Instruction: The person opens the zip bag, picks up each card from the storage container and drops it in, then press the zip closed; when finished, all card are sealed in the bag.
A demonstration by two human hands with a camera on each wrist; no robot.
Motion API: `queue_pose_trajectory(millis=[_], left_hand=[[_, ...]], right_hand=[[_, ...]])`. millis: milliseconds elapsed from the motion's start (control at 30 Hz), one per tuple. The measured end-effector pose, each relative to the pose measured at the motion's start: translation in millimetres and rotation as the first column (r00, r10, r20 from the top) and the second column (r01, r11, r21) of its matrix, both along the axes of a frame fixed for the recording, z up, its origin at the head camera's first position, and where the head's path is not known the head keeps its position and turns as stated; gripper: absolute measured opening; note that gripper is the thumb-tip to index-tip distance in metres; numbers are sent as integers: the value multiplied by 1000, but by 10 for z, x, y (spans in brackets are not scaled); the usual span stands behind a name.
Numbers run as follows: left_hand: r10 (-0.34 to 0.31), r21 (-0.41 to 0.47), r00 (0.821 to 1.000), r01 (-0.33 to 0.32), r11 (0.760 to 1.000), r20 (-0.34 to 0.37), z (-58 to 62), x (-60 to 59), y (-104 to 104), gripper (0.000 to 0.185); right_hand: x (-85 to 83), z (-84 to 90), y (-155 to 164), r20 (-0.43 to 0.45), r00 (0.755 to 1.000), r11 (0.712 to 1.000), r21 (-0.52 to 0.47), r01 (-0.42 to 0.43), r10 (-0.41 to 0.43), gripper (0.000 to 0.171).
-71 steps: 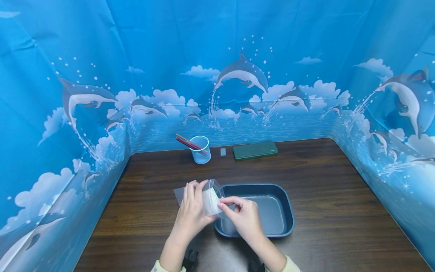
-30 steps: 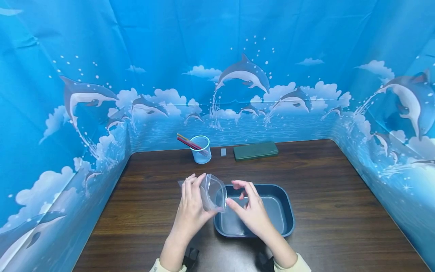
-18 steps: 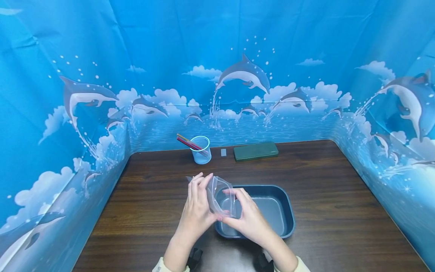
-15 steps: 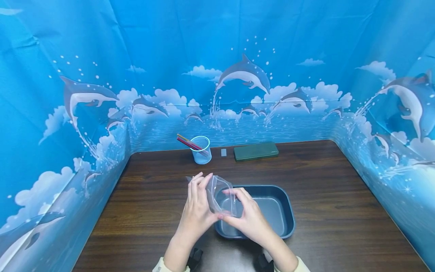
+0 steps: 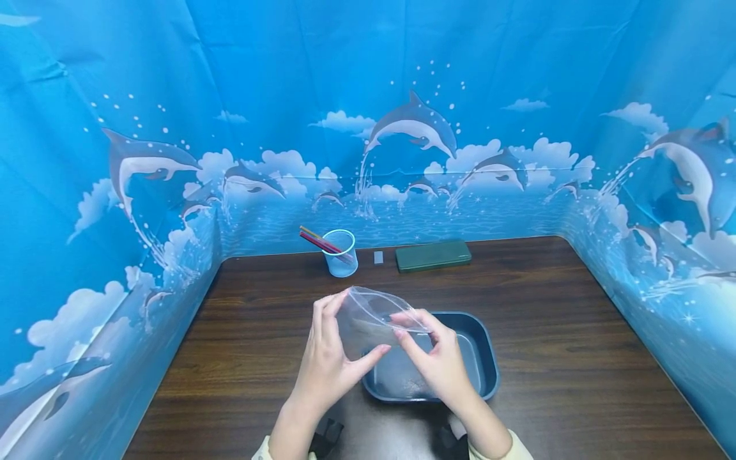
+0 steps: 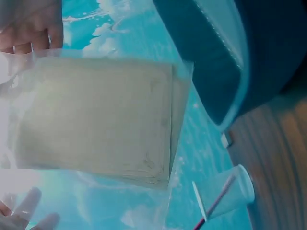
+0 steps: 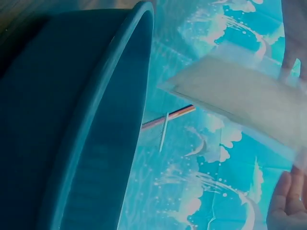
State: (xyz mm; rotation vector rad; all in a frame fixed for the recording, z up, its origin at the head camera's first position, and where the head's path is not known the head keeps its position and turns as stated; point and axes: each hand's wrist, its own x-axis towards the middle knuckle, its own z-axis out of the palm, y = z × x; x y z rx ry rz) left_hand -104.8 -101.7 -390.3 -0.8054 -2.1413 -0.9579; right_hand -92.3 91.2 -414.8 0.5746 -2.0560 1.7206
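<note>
A clear zip bag (image 5: 368,326) hangs between the hands with its mouth gaping upward, over the left part of a dark blue-grey pan (image 5: 483,332). The left wrist view shows a stack of flat off-white sheets (image 6: 96,115) inside the bag. My left hand (image 5: 328,361) holds the bag from the left, fingertips at its upper left corner, thumb stretched across the near side. At the mouth's right end, my right hand (image 5: 434,354) pinches the rim between thumb and fingers. In the right wrist view the bagged stack (image 7: 240,91) stands slanted beyond the pan's rim (image 7: 96,100).
At the back of the dark wooden table (image 5: 546,300) stand a light blue mesh cup (image 5: 340,263) with several pencils (image 5: 316,239), a small grey-blue block (image 5: 377,257) and a green case (image 5: 432,256). A blue dolphin-print cloth (image 5: 276,83) encloses the table's back and sides.
The right hand has let go of the white stack's edge, opened, and taken hold of the bag's mouth at the right. The bag has turned so its mouth faces up.
</note>
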Motion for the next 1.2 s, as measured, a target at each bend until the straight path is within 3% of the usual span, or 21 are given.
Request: queue_pose_trajectory(millis=[100,200,300,433,500,667,800,1000,1200], left_hand=[[-57,109,997,51,993,50,45,30,8,80],[-92,215,984,58,975,150,101,71,10,62],[-95,285,958,15,958,270,202,136,33,48],[-115,340,923,-19,940,368,363,227,103,36],[-116,351,919,-26,936,378,409,251,142,32],[-118,374,918,-35,927,379,360,236,203,27],[-157,388,919,5,922,361,329,221,244,24],[-180,394,938,51,918,297,320,208,284,20],[-203,401,954,101,911,222,292,189,293,20]], right_hand=[[8,22,-6,-26,1000,999,-52,17,-18,24],[16,26,-7,-31,999,996,-87,21,-23,23],[19,24,9,-4,1000,992,-126,19,-20,20],[15,40,42,49,999,983,-184,-1,10,18],[14,55,59,84,996,978,-209,-20,38,18],[20,86,96,195,975,973,-222,-57,102,25],[14,102,111,238,966,976,-214,-45,96,27],[4,128,106,258,964,973,-232,1,60,21],[-3,118,100,217,971,971,-234,-42,95,14]])
